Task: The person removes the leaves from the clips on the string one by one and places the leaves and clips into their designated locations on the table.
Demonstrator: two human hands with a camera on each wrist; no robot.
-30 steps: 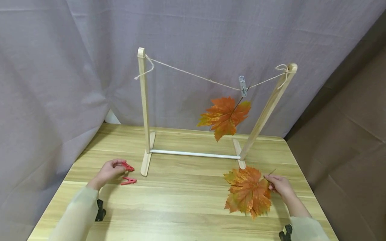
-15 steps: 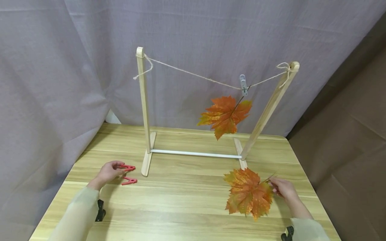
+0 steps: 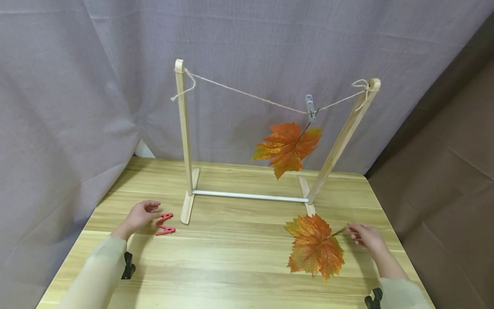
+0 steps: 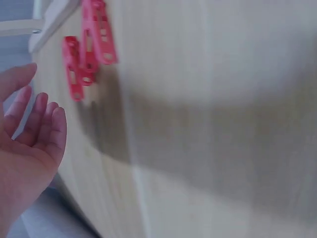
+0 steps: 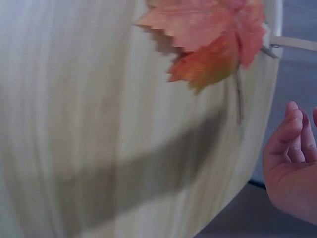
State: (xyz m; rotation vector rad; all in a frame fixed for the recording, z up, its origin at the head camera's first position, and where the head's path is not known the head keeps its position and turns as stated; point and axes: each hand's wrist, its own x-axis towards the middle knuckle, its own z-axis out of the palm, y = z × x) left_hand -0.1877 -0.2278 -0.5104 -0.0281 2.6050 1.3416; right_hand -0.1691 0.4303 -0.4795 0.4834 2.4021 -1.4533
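My left hand (image 3: 140,216) hovers with loosely bent fingers just left of two red clothespins, holding nothing. The farther clothespin (image 3: 166,217) and the nearer clothespin (image 3: 166,231) lie close together on the table; both also show as red clips (image 4: 89,42) in the left wrist view. An orange artificial maple leaf (image 3: 317,251) lies at the right, its stem pointing to my right hand (image 3: 368,240). In the right wrist view, the right hand (image 5: 294,163) has relaxed, slightly curled fingers, with a gap between them and the stem (image 5: 239,99).
A wooden stand with a left post (image 3: 184,133) and right post (image 3: 343,139) carries a sagging string (image 3: 247,95). A grey clothespin (image 3: 310,109) fastens another maple leaf (image 3: 287,148) there. A white rod (image 3: 251,196) joins the feet. A grey curtain (image 3: 247,43) hangs behind the table.
My left hand has let go of the farther red clothespin, which now lies by the other one. My right hand has released the leaf's stem and drawn slightly right.
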